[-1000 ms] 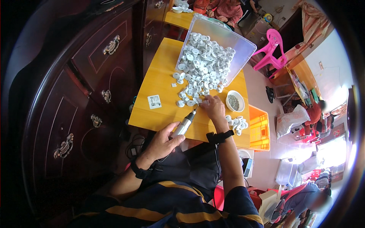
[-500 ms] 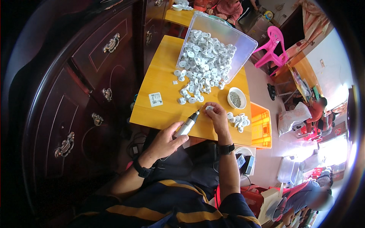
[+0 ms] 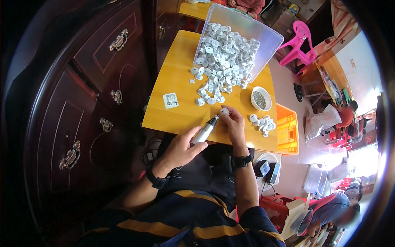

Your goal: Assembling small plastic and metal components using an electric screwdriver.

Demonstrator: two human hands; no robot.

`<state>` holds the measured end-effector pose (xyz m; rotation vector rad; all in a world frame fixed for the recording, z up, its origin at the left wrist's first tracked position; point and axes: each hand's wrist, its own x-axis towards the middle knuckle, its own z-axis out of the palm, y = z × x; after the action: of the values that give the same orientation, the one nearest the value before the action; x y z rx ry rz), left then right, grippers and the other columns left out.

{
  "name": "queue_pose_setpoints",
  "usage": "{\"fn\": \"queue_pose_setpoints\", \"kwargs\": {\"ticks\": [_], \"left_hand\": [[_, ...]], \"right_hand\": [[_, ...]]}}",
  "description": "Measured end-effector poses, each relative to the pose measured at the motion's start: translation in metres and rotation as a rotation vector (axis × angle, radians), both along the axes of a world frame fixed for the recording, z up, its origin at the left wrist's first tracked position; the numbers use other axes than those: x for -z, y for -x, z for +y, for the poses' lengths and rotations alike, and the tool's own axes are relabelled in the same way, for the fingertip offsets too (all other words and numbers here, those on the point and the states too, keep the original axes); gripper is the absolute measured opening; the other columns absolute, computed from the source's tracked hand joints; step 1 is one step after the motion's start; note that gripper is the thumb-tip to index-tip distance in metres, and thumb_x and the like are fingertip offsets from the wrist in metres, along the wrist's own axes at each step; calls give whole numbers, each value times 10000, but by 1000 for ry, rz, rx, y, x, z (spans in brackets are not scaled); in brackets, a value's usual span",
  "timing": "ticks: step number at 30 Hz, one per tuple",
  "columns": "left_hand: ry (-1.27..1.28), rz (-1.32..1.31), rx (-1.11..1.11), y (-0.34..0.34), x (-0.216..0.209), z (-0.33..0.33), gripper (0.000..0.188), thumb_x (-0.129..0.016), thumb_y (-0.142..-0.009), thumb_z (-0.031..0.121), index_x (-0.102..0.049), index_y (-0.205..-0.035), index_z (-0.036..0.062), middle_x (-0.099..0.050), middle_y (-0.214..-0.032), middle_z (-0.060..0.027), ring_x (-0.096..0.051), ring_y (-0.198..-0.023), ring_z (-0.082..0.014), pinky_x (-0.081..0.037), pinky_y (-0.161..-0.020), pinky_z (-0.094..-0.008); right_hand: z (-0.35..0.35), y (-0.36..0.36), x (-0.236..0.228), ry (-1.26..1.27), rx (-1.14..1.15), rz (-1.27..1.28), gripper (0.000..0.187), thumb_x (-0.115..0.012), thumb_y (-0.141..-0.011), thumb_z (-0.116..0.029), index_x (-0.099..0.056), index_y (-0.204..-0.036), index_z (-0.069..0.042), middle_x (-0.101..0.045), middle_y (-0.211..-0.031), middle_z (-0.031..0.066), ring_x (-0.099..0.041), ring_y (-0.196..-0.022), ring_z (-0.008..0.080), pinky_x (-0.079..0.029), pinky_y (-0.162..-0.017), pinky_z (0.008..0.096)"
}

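Note:
My left hand (image 3: 181, 149) is wrapped round a white and black electric screwdriver (image 3: 204, 131), its tip pointing away and to the right. Between the fingers of my right hand (image 3: 234, 125) is a small white plastic part (image 3: 224, 111). The screwdriver's tip meets that part; whether a screw sits there is too small to tell. To the right of my right hand lies a small group of similar white parts (image 3: 263, 123). A white bowl (image 3: 269, 101) of small metal screws (image 3: 259, 99) stands just beyond them. A clear plastic bin (image 3: 266, 49) on its side spills many white parts (image 3: 226, 57) onto the table.
The yellow wooden table (image 3: 164, 119) bears a white printed card (image 3: 170, 100) at left. Dark wooden drawers (image 3: 103, 53) rise close on my left. An orange crate (image 3: 288, 129) stands beside the table's right edge. A pink chair (image 3: 302, 41) and other people are farther right.
The screwdriver's tip has come up against the white part in my right hand; before, a small gap lay between them. The whole view has shifted slightly.

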<state>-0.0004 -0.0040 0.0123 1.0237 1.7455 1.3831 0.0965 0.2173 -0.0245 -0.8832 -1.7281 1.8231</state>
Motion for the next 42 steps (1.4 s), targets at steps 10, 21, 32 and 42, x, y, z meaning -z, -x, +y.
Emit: {"fn": "queue_pose_setpoints", "kwargs": {"ticks": [10,21,32,42], "left_hand": [[-88,66,-4,-1,12,2,578,-659,-935,326,-476,-1369,-10,-640,-801,-91,-586,-581,-117,-484,-564,-263],[-67,44,7,-1,11,1,577,-664,-931,314,-473,-1374,-3,-642,-843,-95,-582,-582,-110,-479,-544,-253],[-51,36,20,0,11,2,590,-665,-933,315,-466,-1381,-14,-635,-847,-92,-574,-579,-103,-478,-536,-246],[30,-174,54,-1,8,-1,562,-637,-952,266,-440,-1401,-9,-609,-818,-57,-562,-593,-80,-483,-530,-219]], "right_hand": [[-1,2,6,-83,-44,1,288,-647,-945,-90,-649,-1226,-32,-657,-964,-19,-586,-863,54,-477,-787,200],[-4,3,6,-126,8,-41,259,-681,-913,-111,-692,-1158,-28,-679,-880,-9,-592,-787,50,-486,-717,209],[0,2,15,-209,13,-54,251,-689,-889,-95,-710,-1135,-48,-640,-951,25,-616,-840,94,-502,-784,243],[-4,2,21,-414,27,-14,283,-712,-843,-42,-715,-1126,-55,-564,-837,20,-542,-766,107,-472,-727,251]]}}
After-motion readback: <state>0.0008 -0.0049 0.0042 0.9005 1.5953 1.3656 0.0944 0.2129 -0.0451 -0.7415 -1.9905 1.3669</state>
